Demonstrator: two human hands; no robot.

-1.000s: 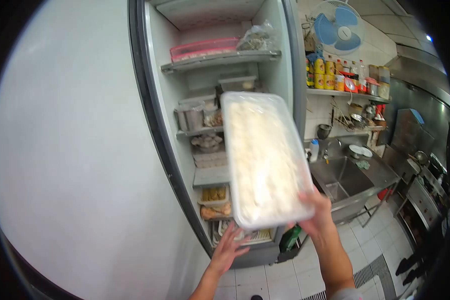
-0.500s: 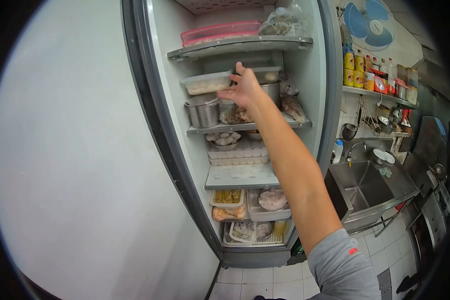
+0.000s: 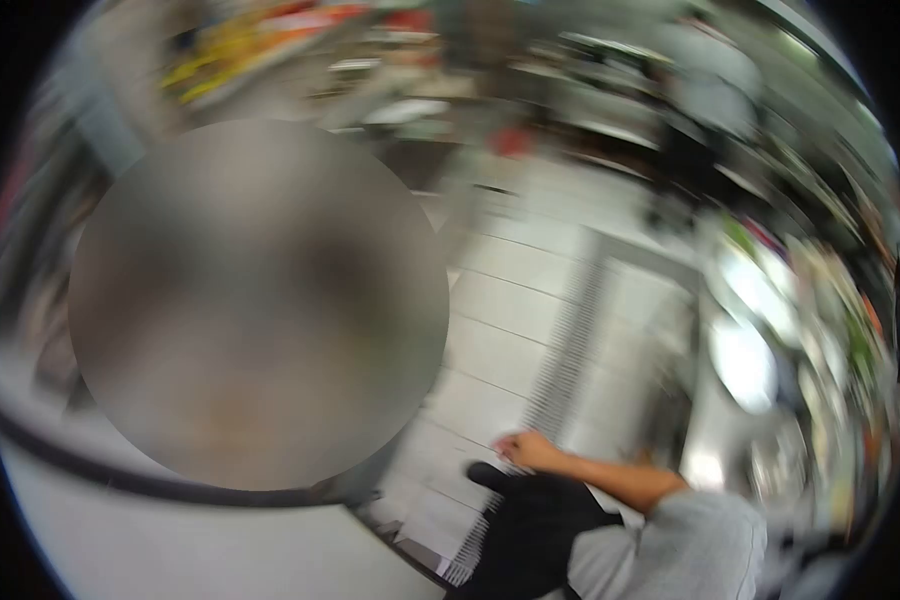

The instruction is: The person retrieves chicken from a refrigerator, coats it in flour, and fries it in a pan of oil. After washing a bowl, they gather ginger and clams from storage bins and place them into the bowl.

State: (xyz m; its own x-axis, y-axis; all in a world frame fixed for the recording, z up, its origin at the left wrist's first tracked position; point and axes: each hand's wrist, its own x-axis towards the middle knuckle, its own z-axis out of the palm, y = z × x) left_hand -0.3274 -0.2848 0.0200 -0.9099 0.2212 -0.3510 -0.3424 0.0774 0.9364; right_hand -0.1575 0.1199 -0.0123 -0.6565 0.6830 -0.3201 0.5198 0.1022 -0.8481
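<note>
My right hand (image 3: 530, 450) hangs low, in front of my dark clothing (image 3: 530, 525), above the tiled floor. Motion smears its fingers, so I cannot make out whether they hold anything. The forearm comes from a grey sleeve (image 3: 705, 535) at lower right. My left hand is out of view. A large round blurred patch (image 3: 260, 300) hides much of the left half of the view. Below it, the white fridge door (image 3: 210, 550) with its dark edge seal shows at lower left.
White floor tiles (image 3: 505, 320) and a long drain grate (image 3: 560, 375) run through the middle. A counter with shiny metal ware (image 3: 745, 365) stands at right. Another person (image 3: 710, 85) is at upper right. Yellow and red packs (image 3: 255, 45) line a shelf at upper left.
My right arm has come out of the fridge and down to my body. The view has swung right, away from the fridge shelves toward the kitchen aisle, and is now smeared.
</note>
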